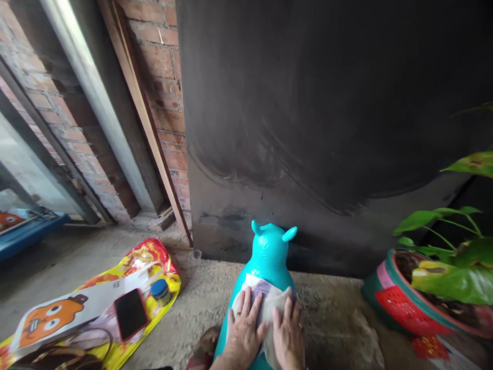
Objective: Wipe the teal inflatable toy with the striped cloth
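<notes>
A glossy turquoise inflatable animal toy [268, 245] with two small ears stands at the bottom centre, its head towards the dark board. Over its back lies a pale cloth [274, 298] with a faint purple patch. My left hand [246, 324] rests flat on the cloth with its fingers spread. Beside it, my right hand [287, 329] also lies flat on the cloth, fingers stretched forward. Both hands press the cloth against the toy from above without gripping it. The toy's lower part is hidden below the frame and under my hands.
A large dark board [327, 128] stands behind the toy. To the right is a potted plant [400, 303]. At left, a yellow-and-red plastic sheet [165, 257] carries a phone [130, 314], a blue-lidded jar [159, 291] and a white bag [92, 295]. A wooden plank [148, 123] leans on the brick wall.
</notes>
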